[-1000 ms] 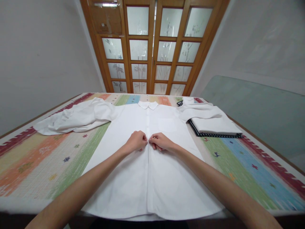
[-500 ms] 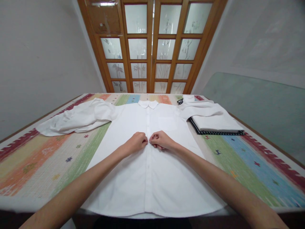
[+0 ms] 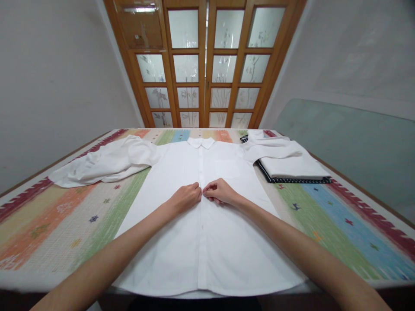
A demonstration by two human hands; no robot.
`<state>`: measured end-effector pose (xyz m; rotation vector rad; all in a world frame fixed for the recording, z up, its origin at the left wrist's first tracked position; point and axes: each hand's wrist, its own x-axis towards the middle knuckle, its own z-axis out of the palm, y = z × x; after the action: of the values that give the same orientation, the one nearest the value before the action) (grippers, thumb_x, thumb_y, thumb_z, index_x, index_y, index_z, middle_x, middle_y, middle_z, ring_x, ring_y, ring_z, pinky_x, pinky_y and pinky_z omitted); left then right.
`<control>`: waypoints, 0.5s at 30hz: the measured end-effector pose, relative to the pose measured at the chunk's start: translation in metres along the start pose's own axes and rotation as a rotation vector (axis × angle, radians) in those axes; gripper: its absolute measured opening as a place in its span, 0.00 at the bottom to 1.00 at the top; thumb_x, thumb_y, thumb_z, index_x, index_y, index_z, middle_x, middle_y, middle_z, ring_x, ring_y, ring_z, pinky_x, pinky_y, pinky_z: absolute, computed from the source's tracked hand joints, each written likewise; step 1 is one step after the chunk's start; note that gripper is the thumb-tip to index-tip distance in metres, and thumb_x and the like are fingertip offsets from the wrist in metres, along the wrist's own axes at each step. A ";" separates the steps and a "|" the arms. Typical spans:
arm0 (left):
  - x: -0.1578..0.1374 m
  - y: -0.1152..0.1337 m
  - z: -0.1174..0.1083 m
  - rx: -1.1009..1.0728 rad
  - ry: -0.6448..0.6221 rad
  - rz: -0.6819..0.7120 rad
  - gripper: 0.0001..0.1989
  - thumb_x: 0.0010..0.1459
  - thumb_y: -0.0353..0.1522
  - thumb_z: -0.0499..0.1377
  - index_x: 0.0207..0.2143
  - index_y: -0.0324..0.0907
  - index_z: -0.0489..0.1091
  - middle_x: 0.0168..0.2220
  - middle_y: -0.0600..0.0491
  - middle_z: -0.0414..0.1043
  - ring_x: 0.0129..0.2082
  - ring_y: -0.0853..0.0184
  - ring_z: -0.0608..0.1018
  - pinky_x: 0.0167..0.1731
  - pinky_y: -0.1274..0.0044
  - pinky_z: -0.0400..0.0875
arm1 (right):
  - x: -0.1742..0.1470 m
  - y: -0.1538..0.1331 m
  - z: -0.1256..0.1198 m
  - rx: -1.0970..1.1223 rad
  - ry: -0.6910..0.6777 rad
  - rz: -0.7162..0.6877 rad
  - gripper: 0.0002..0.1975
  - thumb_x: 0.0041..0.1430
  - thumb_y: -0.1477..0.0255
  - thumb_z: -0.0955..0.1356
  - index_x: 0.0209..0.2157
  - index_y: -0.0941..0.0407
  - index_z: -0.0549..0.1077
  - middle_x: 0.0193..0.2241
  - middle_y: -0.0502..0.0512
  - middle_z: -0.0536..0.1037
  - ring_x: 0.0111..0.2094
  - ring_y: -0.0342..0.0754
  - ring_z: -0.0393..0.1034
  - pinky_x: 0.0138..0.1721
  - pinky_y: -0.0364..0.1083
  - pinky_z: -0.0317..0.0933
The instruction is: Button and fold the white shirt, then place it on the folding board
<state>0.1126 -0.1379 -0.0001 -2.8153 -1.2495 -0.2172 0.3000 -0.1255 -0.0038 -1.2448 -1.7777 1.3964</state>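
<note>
A white collared shirt (image 3: 175, 168) lies front up on the table, its collar at the far end and its hem near me. Both hands meet at the button placket, about halfway down. My left hand (image 3: 188, 196) is closed, its fingertips pinching the placket edge from the left. From the right, my right hand (image 3: 220, 191) pinches the same strip with thumb and finger. Whatever button lies between the fingertips is too small and covered to make out. Below the hands the placket runs straight to the hem.
A striped, patterned tablecloth (image 3: 94, 235) covers the table. At the right, folded white cloth (image 3: 292, 166) lies on a black piece with white marks (image 3: 264, 172), partly under the shirt's sleeve. The other sleeve (image 3: 106, 162) spreads left. Wooden glazed doors (image 3: 206, 52) stand beyond.
My left hand has rolled slightly, with its knuckles turned more upward and its fingers lower at the placket. The right hand stays almost in place, still pinching. The shirt lies as before.
</note>
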 end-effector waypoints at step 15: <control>-0.007 -0.012 -0.003 -0.639 0.146 -0.209 0.09 0.53 0.28 0.57 0.32 0.39 0.78 0.28 0.53 0.74 0.28 0.70 0.73 0.32 0.78 0.67 | 0.002 -0.013 0.004 -0.139 -0.019 0.053 0.05 0.47 0.73 0.72 0.24 0.58 0.72 0.12 0.43 0.70 0.09 0.36 0.58 0.11 0.36 0.50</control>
<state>0.0989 -0.1358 0.0019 -3.0592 -1.6794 -0.9740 0.2914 -0.1263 0.0067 -1.3636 -1.8948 1.3374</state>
